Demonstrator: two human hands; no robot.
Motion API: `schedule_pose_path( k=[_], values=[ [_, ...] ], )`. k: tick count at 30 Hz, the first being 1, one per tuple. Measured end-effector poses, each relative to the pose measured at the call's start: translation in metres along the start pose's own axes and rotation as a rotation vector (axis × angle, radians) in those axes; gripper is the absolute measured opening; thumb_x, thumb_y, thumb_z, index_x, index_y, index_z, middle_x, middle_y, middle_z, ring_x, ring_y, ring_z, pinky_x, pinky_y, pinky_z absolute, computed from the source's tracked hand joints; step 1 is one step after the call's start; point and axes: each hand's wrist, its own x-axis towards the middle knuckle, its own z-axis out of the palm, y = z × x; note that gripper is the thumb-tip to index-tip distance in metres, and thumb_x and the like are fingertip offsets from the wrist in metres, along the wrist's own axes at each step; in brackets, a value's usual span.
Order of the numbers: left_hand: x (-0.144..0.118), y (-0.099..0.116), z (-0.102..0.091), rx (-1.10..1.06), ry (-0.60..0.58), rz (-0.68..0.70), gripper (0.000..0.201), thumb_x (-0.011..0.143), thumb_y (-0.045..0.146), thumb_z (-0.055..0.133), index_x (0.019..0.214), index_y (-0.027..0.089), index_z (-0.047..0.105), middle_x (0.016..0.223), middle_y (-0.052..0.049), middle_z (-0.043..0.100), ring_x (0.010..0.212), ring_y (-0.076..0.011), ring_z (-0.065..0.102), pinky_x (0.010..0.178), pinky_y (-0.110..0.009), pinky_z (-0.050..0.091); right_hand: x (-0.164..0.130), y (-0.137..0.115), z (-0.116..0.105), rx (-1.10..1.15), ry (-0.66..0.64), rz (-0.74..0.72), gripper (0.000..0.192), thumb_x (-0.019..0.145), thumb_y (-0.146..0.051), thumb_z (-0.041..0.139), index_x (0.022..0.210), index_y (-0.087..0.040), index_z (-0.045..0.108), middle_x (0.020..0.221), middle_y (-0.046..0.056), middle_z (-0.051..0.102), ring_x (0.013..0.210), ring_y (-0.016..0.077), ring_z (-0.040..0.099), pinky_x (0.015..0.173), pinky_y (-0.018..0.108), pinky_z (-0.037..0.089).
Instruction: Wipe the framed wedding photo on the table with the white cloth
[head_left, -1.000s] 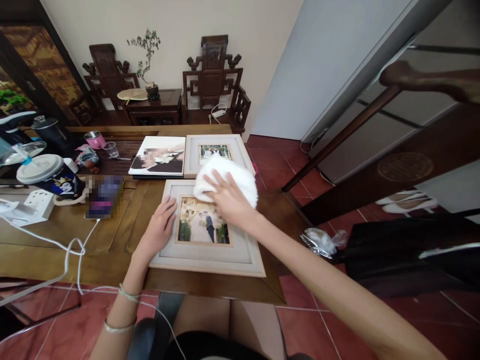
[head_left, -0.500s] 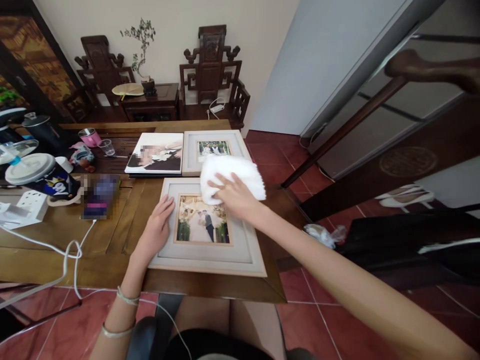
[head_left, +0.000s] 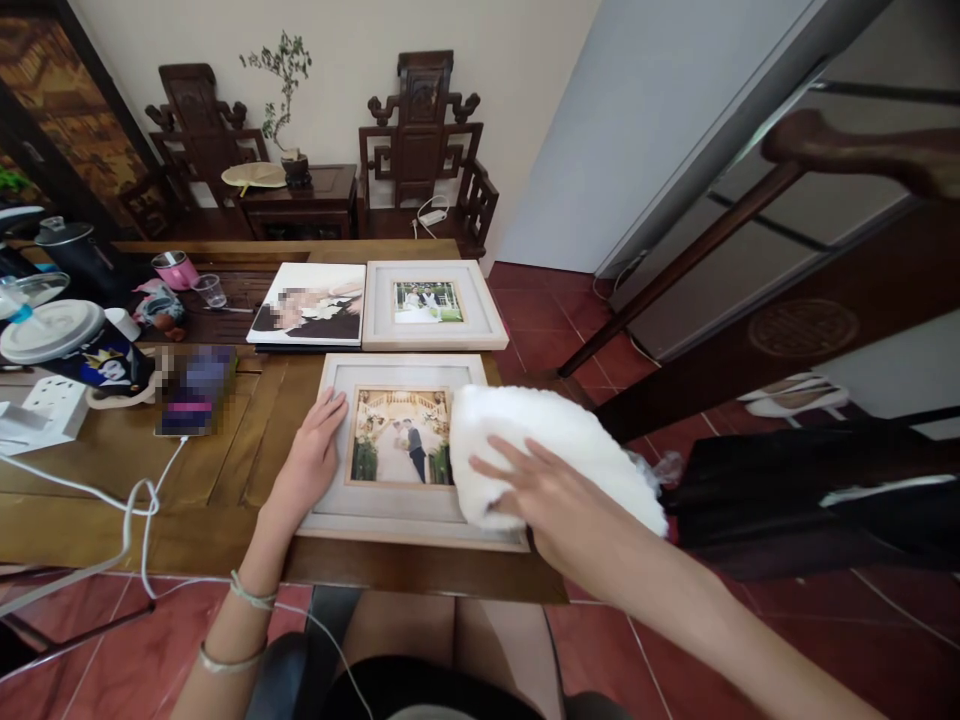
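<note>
White cloth (head_left: 555, 450) has slid from the near frame's (head_left: 390, 510) top edge to its right side, right hand (head_left: 559, 495) pressing flat (open); left hand (head_left: 311, 455) flat, steadying. Wooden table (head_left: 225, 480), red-tiled floor (head_left: 585, 320).

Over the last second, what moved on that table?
The right hand slid the white cloth from the frame's far right corner down to its near right side. The left hand stayed flat on the frame's left edge; the frame did not shift.

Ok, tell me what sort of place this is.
Most likely a home sitting room: carved wooden chairs flank a side table with a potted plant, and a wooden table holds framed wedding photos.
</note>
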Motion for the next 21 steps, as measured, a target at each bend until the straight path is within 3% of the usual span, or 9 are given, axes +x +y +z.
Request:
schedule_pose_path(
  k=[3, 5, 8, 11, 14, 17, 21],
  values=[
    [-0.001, -0.001, -0.001, 0.0, -0.019, 0.016, 0.052, 0.089, 0.006, 0.033, 0.138, 0.016, 0.05, 0.143, -0.014, 0.051, 0.144, -0.0251, 0.031, 0.117, -0.053, 0.03, -0.021, -0.012, 0.002, 0.094, -0.06, -0.028, 0.062, 0.056, 0.007, 0.042, 0.098, -0.025, 0.076, 0.144, 0.001, 0.05, 0.143, 0.0292, 0.028, 0.116, 0.057, 0.023],
    [-0.001, -0.001, -0.001, 0.005, -0.029, 0.033, 0.052, 0.089, 0.005, 0.032, 0.137, 0.013, 0.05, 0.144, -0.016, 0.05, 0.144, -0.0256, 0.031, 0.116, -0.054, 0.03, -0.019, -0.014, -0.001, 0.119, -0.09, -0.007, 0.064, 0.057, 0.007, 0.041, 0.101, -0.024, 0.075, 0.144, 0.001, 0.05, 0.143, 0.0279, 0.028, 0.116, 0.055, 0.025],
    [-0.001, -0.002, -0.001, 0.017, -0.033, 0.032, 0.052, 0.089, 0.005, 0.032, 0.137, 0.013, 0.051, 0.143, -0.016, 0.05, 0.143, -0.0257, 0.031, 0.116, -0.054, 0.031, 0.006, -0.007, -0.008, 0.09, -0.069, 0.039, 0.063, 0.059, 0.008, 0.039, 0.104, -0.02, 0.074, 0.145, 0.004, 0.049, 0.144, 0.0283, 0.025, 0.116, 0.055, 0.025],
    [0.0, -0.003, -0.001, 0.013, -0.043, 0.011, 0.053, 0.088, 0.004, 0.034, 0.137, 0.016, 0.051, 0.144, -0.014, 0.051, 0.143, -0.0253, 0.032, 0.117, -0.054, 0.029, 0.037, 0.008, -0.01, 0.029, 0.043, 0.085, 0.06, 0.061, 0.009, 0.039, 0.105, -0.015, 0.073, 0.146, 0.007, 0.048, 0.145, 0.0297, 0.022, 0.116, 0.055, 0.023],
    [0.0, -0.005, 0.0, 0.006, -0.035, 0.004, 0.054, 0.086, 0.003, 0.036, 0.136, 0.016, 0.052, 0.143, -0.013, 0.051, 0.143, -0.0253, 0.032, 0.117, -0.053, 0.028, 0.048, 0.016, -0.01, 0.01, 0.106, 0.097, 0.06, 0.061, 0.01, 0.039, 0.105, -0.013, 0.073, 0.145, 0.009, 0.049, 0.145, 0.0309, 0.022, 0.116, 0.056, 0.022],
    [-0.001, -0.006, 0.002, 0.008, -0.016, 0.007, 0.055, 0.085, 0.002, 0.036, 0.136, 0.016, 0.053, 0.143, -0.012, 0.052, 0.143, -0.0249, 0.033, 0.117, -0.053, 0.03, 0.03, 0.011, -0.008, 0.059, 0.032, 0.043, 0.061, 0.058, 0.01, 0.039, 0.102, -0.015, 0.074, 0.146, 0.009, 0.047, 0.145, 0.0298, 0.019, 0.117, 0.056, 0.02],
    [-0.001, -0.008, 0.003, 0.029, 0.003, 0.022, 0.053, 0.087, 0.003, 0.035, 0.135, 0.015, 0.053, 0.141, -0.013, 0.053, 0.142, -0.0251, 0.034, 0.116, -0.053, 0.031, -0.018, -0.005, -0.007, 0.195, -0.128, -0.042, 0.066, 0.056, 0.009, 0.038, 0.102, -0.023, 0.073, 0.149, 0.001, 0.044, 0.146, 0.0243, 0.018, 0.118, 0.054, 0.02]
  ],
)
